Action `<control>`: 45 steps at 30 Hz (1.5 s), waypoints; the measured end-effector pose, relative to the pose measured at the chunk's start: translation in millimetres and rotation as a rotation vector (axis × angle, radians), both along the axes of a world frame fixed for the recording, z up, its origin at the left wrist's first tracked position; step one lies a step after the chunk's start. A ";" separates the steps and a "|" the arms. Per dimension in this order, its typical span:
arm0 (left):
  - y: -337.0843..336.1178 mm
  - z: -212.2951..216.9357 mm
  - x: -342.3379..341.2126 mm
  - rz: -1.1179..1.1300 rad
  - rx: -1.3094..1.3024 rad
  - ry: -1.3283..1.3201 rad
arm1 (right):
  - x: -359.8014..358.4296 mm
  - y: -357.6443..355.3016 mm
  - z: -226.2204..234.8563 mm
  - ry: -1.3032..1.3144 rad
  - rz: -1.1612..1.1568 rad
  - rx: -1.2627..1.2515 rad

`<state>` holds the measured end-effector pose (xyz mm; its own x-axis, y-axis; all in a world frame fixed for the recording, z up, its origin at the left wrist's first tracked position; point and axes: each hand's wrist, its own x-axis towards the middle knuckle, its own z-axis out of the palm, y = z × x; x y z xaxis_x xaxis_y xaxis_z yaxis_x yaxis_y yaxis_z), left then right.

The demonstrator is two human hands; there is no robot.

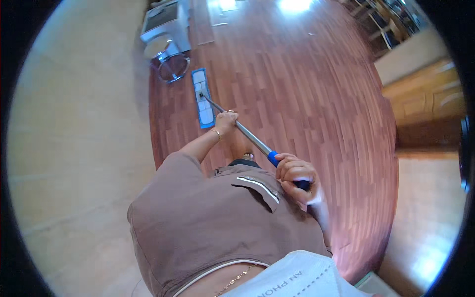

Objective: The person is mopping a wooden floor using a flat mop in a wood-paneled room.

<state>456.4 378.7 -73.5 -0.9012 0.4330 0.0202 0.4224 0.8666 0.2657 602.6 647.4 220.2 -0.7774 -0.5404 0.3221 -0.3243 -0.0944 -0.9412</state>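
I hold a flat mop slantwise in front of me by its metal pole. My left hand is wrapped round the lower part of the pole, its arm stretched forward. Up at the top end, my right hand closes round the dark grip, just behind a blue collar. The mop's long head, pale on top with a blue fringe, lies on the wood floor ahead and to the left. Its underside is hidden.
A round-based chrome stool stands just beyond the mop head, beside a white cabinet. A pale wall runs along the left. Wooden furniture lines the right, with more furniture at the far right. My foot shows below the pole.
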 end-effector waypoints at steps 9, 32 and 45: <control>150.2 3.9 -103.6 -0.413 0.122 -0.082 | 4.2 36.6 -2.8 0.060 -0.471 0.068; 100.1 55.8 8.8 -2.021 0.197 -0.334 | 23.1 -331.8 105.9 0.188 -1.407 1.108; 139.9 -32.5 72.9 -1.770 0.127 -0.023 | 172.3 -277.6 -54.9 0.602 -1.285 0.569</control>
